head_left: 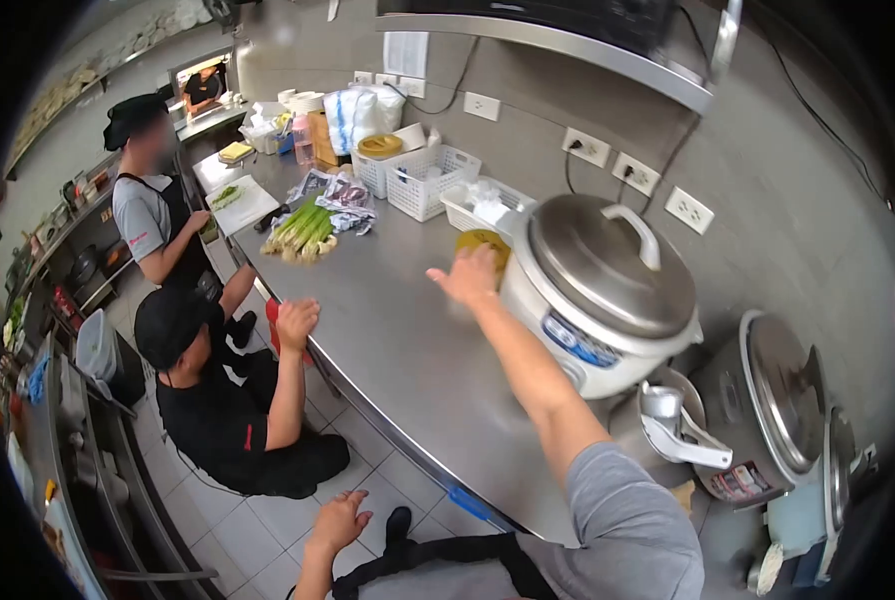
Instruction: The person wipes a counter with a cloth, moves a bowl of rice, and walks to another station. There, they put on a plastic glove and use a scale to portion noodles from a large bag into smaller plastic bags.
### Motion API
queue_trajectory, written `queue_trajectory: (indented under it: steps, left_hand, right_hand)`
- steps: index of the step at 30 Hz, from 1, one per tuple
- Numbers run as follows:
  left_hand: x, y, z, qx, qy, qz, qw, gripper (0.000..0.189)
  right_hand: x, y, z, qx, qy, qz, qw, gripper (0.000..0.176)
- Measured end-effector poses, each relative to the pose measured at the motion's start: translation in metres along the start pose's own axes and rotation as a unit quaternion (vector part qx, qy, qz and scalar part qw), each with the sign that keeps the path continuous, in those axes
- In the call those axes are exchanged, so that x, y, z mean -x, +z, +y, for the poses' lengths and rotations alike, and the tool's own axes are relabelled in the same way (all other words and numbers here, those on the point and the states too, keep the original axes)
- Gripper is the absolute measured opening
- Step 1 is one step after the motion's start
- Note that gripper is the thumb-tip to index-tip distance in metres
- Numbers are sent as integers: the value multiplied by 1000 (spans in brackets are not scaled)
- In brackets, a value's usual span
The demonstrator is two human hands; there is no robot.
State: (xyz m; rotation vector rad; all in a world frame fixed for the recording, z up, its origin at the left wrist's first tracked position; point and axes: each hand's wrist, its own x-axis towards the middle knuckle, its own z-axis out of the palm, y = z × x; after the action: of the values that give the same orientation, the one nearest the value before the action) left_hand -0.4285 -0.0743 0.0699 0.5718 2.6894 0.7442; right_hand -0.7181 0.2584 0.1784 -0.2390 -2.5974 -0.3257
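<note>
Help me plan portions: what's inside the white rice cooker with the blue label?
The metal lid covers the white rice cooker, so its contents cannot be seen. Only the outside shows, with a white handle on top of the lid.

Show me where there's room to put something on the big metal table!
The table is bare between the onions and the cooker, though the right hand reaches over part. It's crowded along the wall, where baskets stand, and at the far end, around the board.
</note>
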Motion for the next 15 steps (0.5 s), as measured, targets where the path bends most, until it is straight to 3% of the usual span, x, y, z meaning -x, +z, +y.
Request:
queue_trajectory:
  steps: [2, 4, 7, 10, 12, 15]
  left_hand:
    - [-19, -27, -1, 36, 40, -6, 999, 35]
    - [-31, -42, -14, 65, 72, -7, 995, 34]
    - [-54, -59, -28, 90, 119, 7, 989, 38]
    - [-88, -79, -37, 73, 165, 41, 983, 47]
    - [-117, -90, -33, 83, 215, 90, 969, 58]
    - [-172, -84, -20, 165, 219, 139, 951, 87]
  right_hand:
    - [-39, -10, 9, -98, 123, -149, 976, 91]
    - [-66, 10, 21, -237, 197, -220, 925, 95]
    - [-75, 30, 4, -87, 297, -221, 925, 93]
    - [-73, 41, -3, -18, 279, -252, 927, 88]
    - [-62, 23, -7, -55, 228, -274, 933, 85]
    - [-17, -2, -15, -98, 140, -273, 947, 80]
